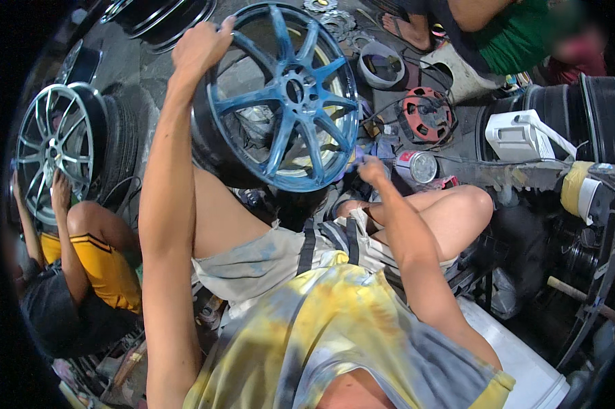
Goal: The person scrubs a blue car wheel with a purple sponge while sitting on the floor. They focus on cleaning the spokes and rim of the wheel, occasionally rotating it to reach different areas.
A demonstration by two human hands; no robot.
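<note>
A blue-streaked multi-spoke wheel rim [295,92] stands tilted in front of me, between my knees, its spoked face toward me. At its upper left edge my left hand [205,46] is closed over the outer lip, with the arm stretched out. My right hand [371,170] is by the rim's lower right edge, fingers closed. Something purple-blue [354,158] shows at those fingers, too small to make out, and I cannot tell whether the hand touches the rim. Just right of that hand stands an open tin can [416,167].
On the left another person in yellow shorts [106,273] handles a silver wheel rim [54,146]. A grey bucket [381,66] and a red slotted disc [427,114] lie beyond my right hand. Black rims [597,116] and a white box-shaped device [519,136] stand right. Another person sits far right.
</note>
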